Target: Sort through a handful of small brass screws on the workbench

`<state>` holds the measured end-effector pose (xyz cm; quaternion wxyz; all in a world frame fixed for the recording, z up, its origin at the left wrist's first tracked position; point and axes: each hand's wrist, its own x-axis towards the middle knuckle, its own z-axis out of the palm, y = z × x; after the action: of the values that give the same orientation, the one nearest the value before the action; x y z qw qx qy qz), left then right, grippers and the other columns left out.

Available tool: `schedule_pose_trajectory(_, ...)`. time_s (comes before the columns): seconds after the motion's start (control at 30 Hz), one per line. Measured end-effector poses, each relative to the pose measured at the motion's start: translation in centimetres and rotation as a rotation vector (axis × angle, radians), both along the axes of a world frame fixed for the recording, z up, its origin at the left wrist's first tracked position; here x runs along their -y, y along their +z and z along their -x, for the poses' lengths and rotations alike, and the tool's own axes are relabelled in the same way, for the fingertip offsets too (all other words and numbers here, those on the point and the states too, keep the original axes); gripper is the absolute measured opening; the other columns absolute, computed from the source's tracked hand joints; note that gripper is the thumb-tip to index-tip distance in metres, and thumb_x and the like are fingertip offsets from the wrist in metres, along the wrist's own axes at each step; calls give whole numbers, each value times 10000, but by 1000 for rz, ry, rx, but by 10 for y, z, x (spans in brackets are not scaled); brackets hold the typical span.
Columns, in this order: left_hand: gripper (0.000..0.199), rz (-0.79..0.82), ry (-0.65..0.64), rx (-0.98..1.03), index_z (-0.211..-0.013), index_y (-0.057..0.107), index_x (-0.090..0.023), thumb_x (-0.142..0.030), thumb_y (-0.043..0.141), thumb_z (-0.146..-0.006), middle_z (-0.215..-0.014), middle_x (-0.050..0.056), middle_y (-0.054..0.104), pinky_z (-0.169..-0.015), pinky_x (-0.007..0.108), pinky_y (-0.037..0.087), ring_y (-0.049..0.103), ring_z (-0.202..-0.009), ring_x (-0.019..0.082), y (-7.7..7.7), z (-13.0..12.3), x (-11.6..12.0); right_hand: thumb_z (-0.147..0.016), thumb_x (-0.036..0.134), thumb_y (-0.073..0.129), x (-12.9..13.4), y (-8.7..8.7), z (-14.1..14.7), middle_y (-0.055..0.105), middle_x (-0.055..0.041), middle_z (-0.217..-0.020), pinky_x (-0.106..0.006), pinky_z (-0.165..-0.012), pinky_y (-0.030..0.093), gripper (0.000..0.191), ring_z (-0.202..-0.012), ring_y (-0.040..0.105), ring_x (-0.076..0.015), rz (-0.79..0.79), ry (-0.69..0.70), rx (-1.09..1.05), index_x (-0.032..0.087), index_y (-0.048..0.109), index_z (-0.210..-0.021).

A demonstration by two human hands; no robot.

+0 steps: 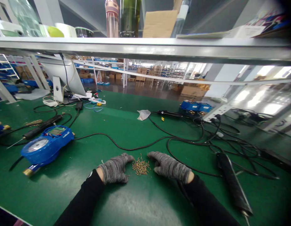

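Note:
A small pile of brass-coloured screws (140, 166) lies on the green table (126, 201). My left hand (116, 169), in a grey knitted glove, rests just left of the pile with its fingers and thumb apart and nothing between them. On the pile's right side is my right hand (170, 166), gloved alike, its fingertips near the screws and its thumb apart from the fingers. Neither hand holds anything. To the left stands a blue meter (48, 144) with a round dial, a small display and a brass fitting.
Black electric screwdrivers lie at the left (43, 127) and right (233, 182). A black cable (126, 148) crosses beyond the hands. Farther back are a plastic bag (143, 115), blue parts (196, 106), a power strip (218, 112) and a monitor (63, 75). A shelf (145, 48) spans above.

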<state>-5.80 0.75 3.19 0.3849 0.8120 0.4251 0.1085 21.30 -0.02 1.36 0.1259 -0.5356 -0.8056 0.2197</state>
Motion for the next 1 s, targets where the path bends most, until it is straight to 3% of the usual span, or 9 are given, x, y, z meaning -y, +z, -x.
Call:
schedule_pose_trajectory(0.2, 560, -154, 126, 164, -1147, 554, -149, -74, 556, -593, -916, 42, 594, -747, 270, 465, 532, -759, 139, -23, -28, -1, -673, 71, 521, -2, -10, 18, 613, -42, -1007, -261, -777, 482, 536, -841, 574, -165, -69, -13, -92, 180, 524, -1198)
schedule_pose_trajectory(0.3, 551, -186, 175, 193, -1190, 522, -162, -134, 579, -643, -979, 53, 607, -792, 298, 471, 547, -794, 150, -26, -29, -4, -743, 89, 471, -4, -12, 23, 580, -73, -1118, -312, -905, 441, 495, -978, 546, -189, -129, -28, -140, 153, 496, -1233)
schedule_pose_trajectory(0.4, 558, -269, 111, 166, -1249, 487, -189, -179, 569, -697, -1136, 69, 590, -911, 351, 437, 558, -941, 186, -29, -27, -7, -760, 73, 414, -4, -14, 28, 541, -83, -1207, -351, -1006, 365, 499, -1090, 496, -201, -169, -10, -173, 142, 496, -1248)
schedule_pose_trajectory(0.47, 535, -310, 34, 165, -1248, 501, -202, -194, 559, -717, -1199, 63, 577, -986, 374, 386, 532, -1053, 208, -32, -26, -9, -751, 68, 406, -3, -12, 30, 570, -44, -1169, -316, -990, 388, 485, -1060, 519, -178, -162, 37, -197, 178, 536, -1205)
schedule_pose_trajectory(0.6, 410, -180, 31, 263, -1156, 577, -180, -261, 549, -755, -1101, 57, 627, -934, 338, 430, 565, -987, 190, -35, -23, -10, -779, 118, 408, -5, -2, 25, 610, -28, -1086, -281, -921, 448, 401, -983, 562, -163, -139, 61, -225, 181, 576, -1138)
schedule_pose_trajectory(0.7, 407, -105, 130, 288, -1150, 573, -170, -294, 552, -763, -1036, 57, 634, -868, 310, 466, 580, -902, 167, -33, -18, -11, -795, 145, 400, -10, 1, 14, 591, -111, -1112, -388, -960, 417, 389, -1018, 545, -226, -167, -49, -215, 98, 564, -1144)
schedule_pose_trajectory(0.8, 460, -103, 131, 215, -1178, 557, -176, -315, 589, -740, -1079, 63, 614, -879, 317, 462, 570, -932, 176, -29, -13, -13, -778, 150, 424, -13, -2, 8, 594, -156, -1089, -463, -941, 414, 378, -1001, 551, -275, -145, -97, -189, 67, 579, -1113)
schedule_pose_trajectory(1.0, 563, -68, 59, 151, -1198, 544, -179, -316, 663, -666, -1128, 63, 590, -915, 329, 446, 551, -999, 195, -21, -5, -14, -803, 157, 432, -9, -1, 8, 630, -30, -1042, -298, -874, 480, 353, -947, 587, -165, 0, 38, -239, 179, 566, -1129)
